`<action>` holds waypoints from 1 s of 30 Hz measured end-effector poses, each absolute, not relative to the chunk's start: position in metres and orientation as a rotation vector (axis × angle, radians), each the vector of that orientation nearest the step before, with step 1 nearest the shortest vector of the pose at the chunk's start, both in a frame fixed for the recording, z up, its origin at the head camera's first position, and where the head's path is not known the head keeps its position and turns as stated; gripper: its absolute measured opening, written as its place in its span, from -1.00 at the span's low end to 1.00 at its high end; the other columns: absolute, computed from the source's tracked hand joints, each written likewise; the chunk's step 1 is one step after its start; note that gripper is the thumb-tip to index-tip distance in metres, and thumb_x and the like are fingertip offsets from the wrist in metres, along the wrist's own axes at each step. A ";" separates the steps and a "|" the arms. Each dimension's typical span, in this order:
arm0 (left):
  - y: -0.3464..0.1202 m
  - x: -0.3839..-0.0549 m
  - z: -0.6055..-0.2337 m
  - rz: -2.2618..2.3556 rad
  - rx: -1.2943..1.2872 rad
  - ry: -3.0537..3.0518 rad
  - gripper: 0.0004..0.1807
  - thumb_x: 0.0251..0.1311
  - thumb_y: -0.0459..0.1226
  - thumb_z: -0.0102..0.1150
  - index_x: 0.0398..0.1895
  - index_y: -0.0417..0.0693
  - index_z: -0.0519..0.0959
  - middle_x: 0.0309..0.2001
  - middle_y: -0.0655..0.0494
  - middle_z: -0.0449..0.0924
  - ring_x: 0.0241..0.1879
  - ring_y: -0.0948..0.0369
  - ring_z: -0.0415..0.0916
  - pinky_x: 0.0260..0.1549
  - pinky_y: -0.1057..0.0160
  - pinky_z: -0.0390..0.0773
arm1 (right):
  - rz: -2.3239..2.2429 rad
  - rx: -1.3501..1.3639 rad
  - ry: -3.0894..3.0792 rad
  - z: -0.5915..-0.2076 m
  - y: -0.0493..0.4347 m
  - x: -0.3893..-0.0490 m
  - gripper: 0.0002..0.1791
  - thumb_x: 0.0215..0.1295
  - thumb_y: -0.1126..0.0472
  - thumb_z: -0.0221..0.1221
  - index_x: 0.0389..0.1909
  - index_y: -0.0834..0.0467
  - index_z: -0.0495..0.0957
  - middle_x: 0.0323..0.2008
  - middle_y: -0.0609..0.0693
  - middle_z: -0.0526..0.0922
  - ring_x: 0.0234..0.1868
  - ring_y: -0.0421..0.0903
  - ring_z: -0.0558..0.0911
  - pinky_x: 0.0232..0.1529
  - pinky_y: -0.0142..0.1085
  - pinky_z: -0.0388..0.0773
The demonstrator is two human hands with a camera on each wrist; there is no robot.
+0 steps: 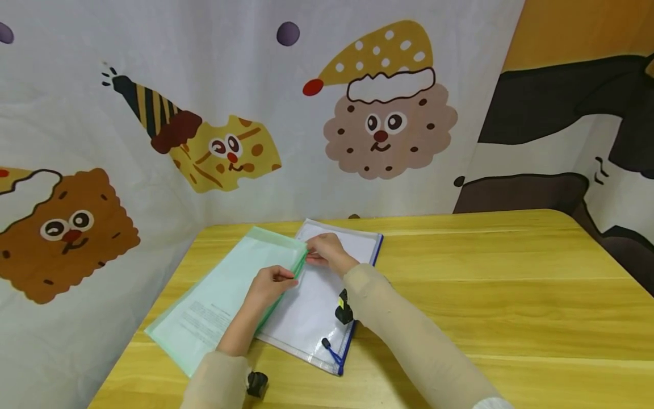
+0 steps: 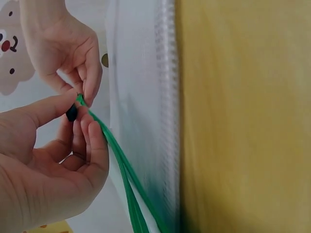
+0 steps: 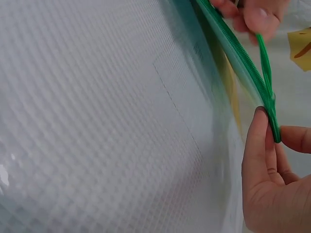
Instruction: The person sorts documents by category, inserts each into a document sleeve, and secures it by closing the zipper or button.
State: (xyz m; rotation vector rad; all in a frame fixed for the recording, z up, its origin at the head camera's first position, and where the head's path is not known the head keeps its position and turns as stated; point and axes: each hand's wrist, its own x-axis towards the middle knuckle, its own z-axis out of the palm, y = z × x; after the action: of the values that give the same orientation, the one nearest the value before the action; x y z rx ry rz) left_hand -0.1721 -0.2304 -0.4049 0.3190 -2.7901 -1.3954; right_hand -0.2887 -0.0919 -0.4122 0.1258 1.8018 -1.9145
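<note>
A pale green translucent zip document pouch lies at the left, printed text showing through it. My left hand is at its right edge and pinches the zipper pull, whose dark end pokes out between thumb and fingers. A green cord runs from those fingers down to the zipper. Farther along the same edge, my right hand pinches the far corner between thumb and fingers. Beneath both hands, a clear zip pouch with a blue zipper edge is partly covered by the green one.
The pouches lie on a yellow wood-grain table. A dark-tipped blue zipper pull rests at the clear pouch's near corner. Behind the table hangs a white cloth with cartoon biscuits.
</note>
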 end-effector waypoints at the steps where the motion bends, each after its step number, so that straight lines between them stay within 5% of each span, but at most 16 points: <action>1: -0.232 -0.169 -0.405 -1.391 0.314 -2.802 -0.82 0.13 -0.34 0.37 -0.25 -0.30 0.67 -0.35 -0.05 0.69 -0.39 0.27 0.51 -0.41 0.37 0.49 | -1.918 0.122 1.798 -0.413 -0.092 -0.289 -0.64 0.30 0.36 0.11 0.11 0.32 0.55 -0.41 0.01 0.59 -0.52 -0.22 0.64 -0.16 -0.33 0.73; 9: -0.245 -0.143 -0.406 -1.412 0.337 -2.880 -0.86 0.14 -0.36 0.35 -0.28 -0.28 0.65 -0.39 0.01 0.64 -0.41 0.26 0.48 -0.40 0.35 0.52 | -1.909 0.084 1.793 -0.416 -0.085 -0.290 -0.67 0.37 0.37 0.11 0.12 0.30 0.55 -0.39 0.03 0.58 -0.40 -0.15 0.65 0.10 -0.18 0.67; 30: -0.268 -0.109 -0.400 -1.454 0.271 -2.936 -0.80 0.29 -0.26 0.25 -0.20 -0.26 0.68 -0.44 0.04 0.63 -0.43 0.25 0.45 -0.44 0.36 0.49 | -1.911 0.084 1.783 -0.416 -0.082 -0.293 -0.72 0.40 0.37 0.13 0.09 0.30 0.56 -0.46 0.01 0.57 -0.43 -0.15 0.64 0.02 -0.21 0.70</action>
State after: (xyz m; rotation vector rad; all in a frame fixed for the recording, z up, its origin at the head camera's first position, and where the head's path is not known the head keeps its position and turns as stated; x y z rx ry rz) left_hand -0.1092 -0.2676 -0.3998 0.2713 -2.9358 -1.4535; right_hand -0.2932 -0.0825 -0.4164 0.0844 1.7832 -1.9110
